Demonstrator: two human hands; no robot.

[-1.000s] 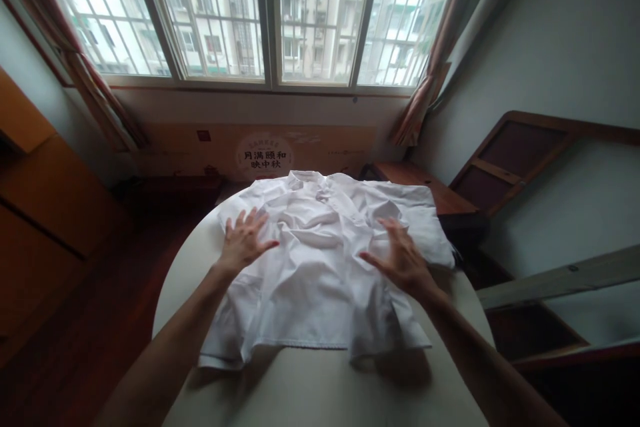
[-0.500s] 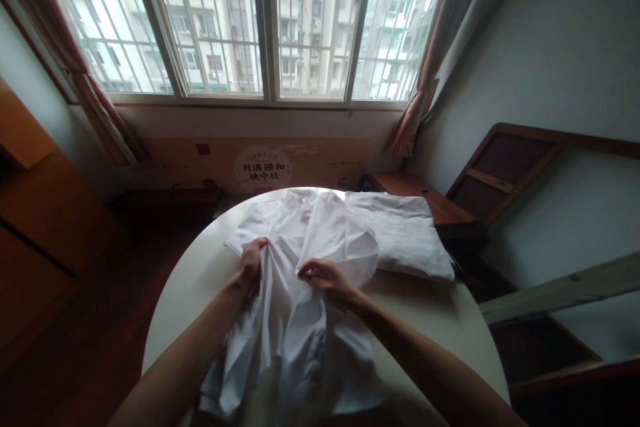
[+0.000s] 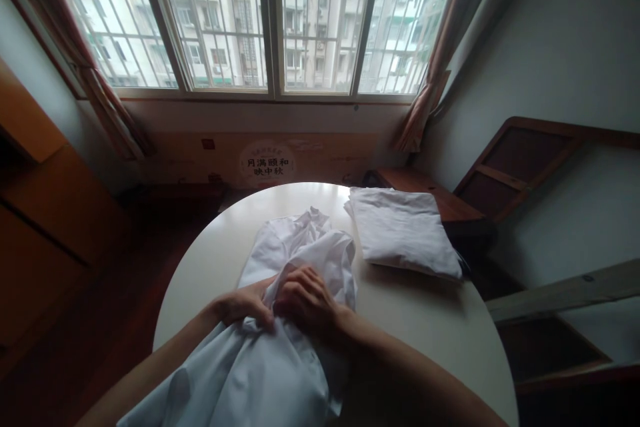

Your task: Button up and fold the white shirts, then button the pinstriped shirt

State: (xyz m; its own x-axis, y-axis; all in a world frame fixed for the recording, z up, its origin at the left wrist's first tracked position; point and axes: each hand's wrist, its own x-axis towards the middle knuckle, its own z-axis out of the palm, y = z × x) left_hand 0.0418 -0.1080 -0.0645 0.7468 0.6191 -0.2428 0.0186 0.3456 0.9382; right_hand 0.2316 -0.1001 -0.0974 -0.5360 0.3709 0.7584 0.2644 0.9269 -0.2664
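Observation:
A white shirt (image 3: 250, 373) lies bunched over the middle of the round white table (image 3: 195, 280), its lower part spilling toward me. My left hand (image 3: 245, 303) grips the gathered cloth from the left, thumb on top and the other fingers hidden in the folds. Right beside it, my right hand (image 3: 307, 300) is closed over the same bunch, knuckles up. The shirt's upper part (image 3: 310, 240) rests crumpled on the table beyond both hands. To the right, apart from the shirt, sits a flat stack of folded white cloth (image 3: 403, 230).
A wide barred window (image 3: 270, 27) with tied-back curtains (image 3: 107, 107) is ahead. Below it stands a printed board (image 3: 267, 160). At the right are a low wooden table (image 3: 425, 193) and a leaning wooden frame (image 3: 515, 160); an orange-brown cabinet (image 3: 50, 213) is at the left.
Both hands have drawn together and nearer to me, gathering the shirt into a bunch. The shirt has pulled away from the folded stack. The view has shifted slightly.

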